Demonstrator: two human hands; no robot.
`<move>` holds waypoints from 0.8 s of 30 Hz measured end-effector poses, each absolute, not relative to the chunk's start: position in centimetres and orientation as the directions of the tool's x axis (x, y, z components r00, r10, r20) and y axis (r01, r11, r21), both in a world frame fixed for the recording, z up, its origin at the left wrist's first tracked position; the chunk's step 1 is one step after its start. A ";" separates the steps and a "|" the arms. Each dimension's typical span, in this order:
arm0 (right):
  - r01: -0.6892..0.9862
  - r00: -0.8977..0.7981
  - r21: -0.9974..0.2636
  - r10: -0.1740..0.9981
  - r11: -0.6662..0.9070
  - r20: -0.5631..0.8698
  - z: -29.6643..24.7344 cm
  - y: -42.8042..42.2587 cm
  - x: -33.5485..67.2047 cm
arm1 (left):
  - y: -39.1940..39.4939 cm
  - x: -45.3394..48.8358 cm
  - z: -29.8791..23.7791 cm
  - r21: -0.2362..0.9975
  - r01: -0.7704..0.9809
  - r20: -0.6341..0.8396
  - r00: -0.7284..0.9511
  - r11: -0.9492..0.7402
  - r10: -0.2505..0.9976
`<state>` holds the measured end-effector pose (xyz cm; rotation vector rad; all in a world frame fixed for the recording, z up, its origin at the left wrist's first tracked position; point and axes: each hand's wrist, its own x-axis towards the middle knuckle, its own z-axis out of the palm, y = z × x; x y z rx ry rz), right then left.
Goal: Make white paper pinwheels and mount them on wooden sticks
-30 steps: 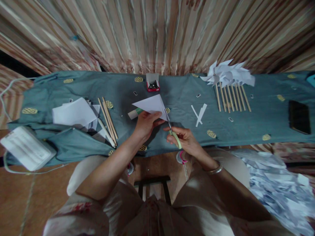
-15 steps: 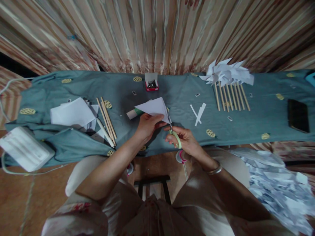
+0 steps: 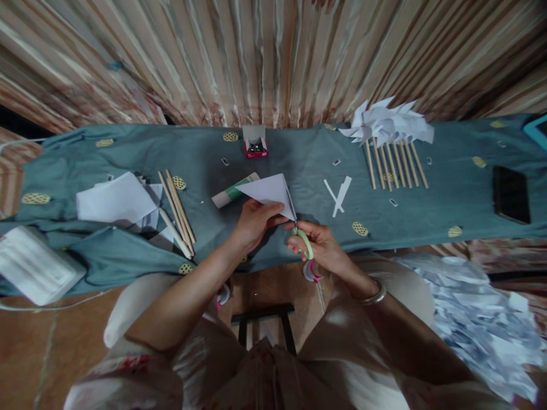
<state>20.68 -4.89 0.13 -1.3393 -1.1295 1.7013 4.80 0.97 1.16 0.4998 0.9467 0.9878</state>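
My left hand (image 3: 253, 224) pinches a folded white paper triangle (image 3: 270, 191) above the near edge of a teal-clothed table (image 3: 299, 165). My right hand (image 3: 319, 245) grips green-handled scissors (image 3: 299, 230), whose blades run along the triangle's right edge. A glue stick (image 3: 233, 191) lies on the cloth just behind the paper. A metal bangle sits on my right wrist.
Loose white sheets (image 3: 117, 199) and wooden sticks (image 3: 175, 210) lie at left. White paper pinwheels on sticks (image 3: 391, 142) lie at back right, paper strips (image 3: 339, 196) in the middle, a small red box (image 3: 255, 142) at the back, a dark phone (image 3: 510, 193) at right. Paper scraps (image 3: 482, 319) cover the floor.
The paper triangle and scissors have shifted a little toward me and lower on the table. The scissors' blades have closed further into the paper's right edge.
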 end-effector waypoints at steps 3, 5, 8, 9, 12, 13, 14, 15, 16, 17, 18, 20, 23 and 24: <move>0.005 -0.227 -0.927 0.903 -0.374 -0.365 0.0 -5.0 20.8 | 0.7 5.0 1.2 0.718 -0.469 -0.457 0.240 0.514 0.857; -0.001 -0.222 -0.921 0.898 -0.390 -0.380 0.0 -5.0 20.8 | 0.7 5.0 1.2 0.714 -0.469 -0.460 0.245 0.519 0.854; -0.012 -0.207 -0.905 0.887 -0.425 -0.414 0.4 -5.0 20.8 | 0.6 5.0 1.2 0.723 -0.461 -0.453 0.247 0.515 0.857; -0.014 -0.204 -0.901 0.883 -0.434 -0.422 0.5 -5.0 20.8 | 0.6 5.0 1.2 0.724 -0.461 -0.451 0.246 0.513 0.858; -0.016 -0.203 -0.896 0.878 -0.445 -0.432 0.6 -5.0 20.7 | 0.5 5.1 1.3 0.715 -0.473 -0.456 0.242 0.515 0.856; -0.017 -0.202 -0.894 0.877 -0.447 -0.435 0.6 -5.0 20.7 | 0.5 5.1 1.4 0.711 -0.482 -0.457 0.237 0.512 0.857; -0.020 -0.200 -0.892 0.876 -0.451 -0.438 0.5 -5.0 20.6 | 0.6 5.2 1.4 0.707 -0.493 -0.458 0.228 0.508 0.859; -0.025 -0.195 -0.891 0.876 -0.453 -0.440 0.5 -5.0 20.6 | 0.6 5.2 1.4 0.703 -0.504 -0.459 0.217 0.501 0.862; -0.030 -0.190 -0.889 0.876 -0.456 -0.443 0.4 -5.0 20.5 | 0.7 5.3 1.4 0.701 -0.514 -0.460 0.203 0.494 0.864; -0.035 -0.187 -0.887 0.875 -0.461 -0.447 0.3 -5.0 20.5 | 0.8 5.3 1.4 0.699 -0.524 -0.462 0.189 0.487 0.866; -0.041 -0.185 -0.884 0.873 -0.466 -0.452 0.3 -5.1 20.5 | 0.9 5.4 1.3 0.697 -0.532 -0.464 0.174 0.480 0.868; -0.052 -0.179 -0.880 0.871 -0.473 -0.458 0.2 -5.1 20.4 | 1.0 5.5 1.2 0.696 -0.546 -0.467 0.150 0.467 0.872; -0.059 -0.177 -0.877 0.869 -0.477 -0.461 0.2 -5.1 20.3 | 1.2 5.7 1.0 0.697 -0.551 -0.470 0.132 0.458 0.873; -0.056 -0.175 -0.877 0.870 -0.477 -0.461 0.3 -5.2 20.3 | 1.2 5.7 0.9 0.700 -0.546 -0.472 0.131 0.461 0.872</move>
